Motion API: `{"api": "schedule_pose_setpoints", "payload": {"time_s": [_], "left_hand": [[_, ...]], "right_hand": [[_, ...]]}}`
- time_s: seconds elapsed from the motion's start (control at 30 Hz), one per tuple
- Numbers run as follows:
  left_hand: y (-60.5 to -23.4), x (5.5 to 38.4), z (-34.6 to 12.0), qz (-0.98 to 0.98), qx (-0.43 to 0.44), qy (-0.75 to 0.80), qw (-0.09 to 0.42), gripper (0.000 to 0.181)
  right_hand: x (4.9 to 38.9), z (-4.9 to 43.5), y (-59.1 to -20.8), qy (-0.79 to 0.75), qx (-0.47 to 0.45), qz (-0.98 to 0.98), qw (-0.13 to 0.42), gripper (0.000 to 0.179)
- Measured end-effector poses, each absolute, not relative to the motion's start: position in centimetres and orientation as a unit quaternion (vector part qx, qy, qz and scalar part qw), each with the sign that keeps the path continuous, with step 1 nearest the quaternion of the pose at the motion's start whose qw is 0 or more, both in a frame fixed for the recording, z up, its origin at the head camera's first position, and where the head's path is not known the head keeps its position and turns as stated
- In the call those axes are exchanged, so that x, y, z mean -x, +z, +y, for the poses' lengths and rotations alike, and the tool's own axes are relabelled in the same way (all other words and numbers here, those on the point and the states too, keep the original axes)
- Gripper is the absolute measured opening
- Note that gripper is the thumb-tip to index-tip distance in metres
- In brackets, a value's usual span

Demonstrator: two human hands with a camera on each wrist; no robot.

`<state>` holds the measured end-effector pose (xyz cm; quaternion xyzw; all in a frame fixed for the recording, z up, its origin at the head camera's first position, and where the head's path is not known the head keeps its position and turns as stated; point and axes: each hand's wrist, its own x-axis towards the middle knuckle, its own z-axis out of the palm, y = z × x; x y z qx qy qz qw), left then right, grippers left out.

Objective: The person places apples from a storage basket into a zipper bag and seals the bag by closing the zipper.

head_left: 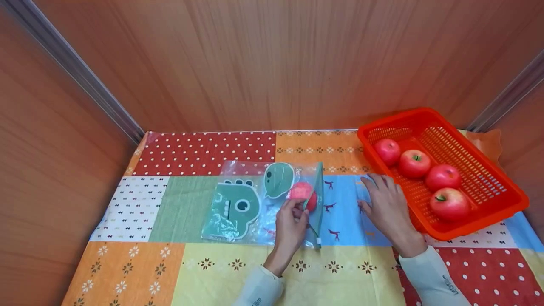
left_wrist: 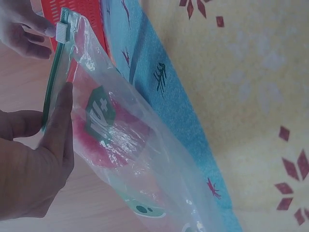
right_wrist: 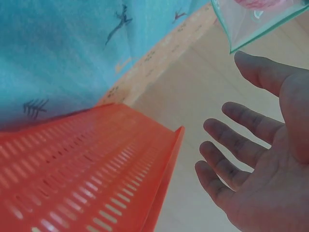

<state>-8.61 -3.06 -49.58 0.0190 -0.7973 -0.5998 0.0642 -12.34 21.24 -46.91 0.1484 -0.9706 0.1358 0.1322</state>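
Note:
A clear zip bag (head_left: 238, 208) printed with green dinosaur shapes lies on the cloth, its green zip edge to the right. Inside it, close to that edge, is a red apple (head_left: 312, 203). My left hand (head_left: 291, 227) pinches the zip edge between thumb and fingers; in the left wrist view the white slider (left_wrist: 61, 33) sits near one end of the zip. My right hand (head_left: 389, 208) hovers between the bag and the orange basket (head_left: 488, 159), fingers spread and holding nothing. The right wrist view shows its palm (right_wrist: 270, 193), with a corner of the bag beyond the thumb.
Several red apples (head_left: 415, 163) lie in the basket along its left side. A patchwork cloth (head_left: 221, 272) covers the table. Wooden panels (head_left: 255, 63) stand behind and at both sides.

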Motion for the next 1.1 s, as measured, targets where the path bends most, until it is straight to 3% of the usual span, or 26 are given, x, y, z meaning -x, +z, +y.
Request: {"api": "schedule_pose_setpoints", "payload": {"time_s": [1.1], "left_hand": [[-49.6, 8.5, -3.2, -0.783, -0.020, -0.620, 0.047, 0.025]], "right_hand": [[11.6, 26.0, -44.7, 0.124, -0.105, -0.972, 0.171, 0.069]]}}
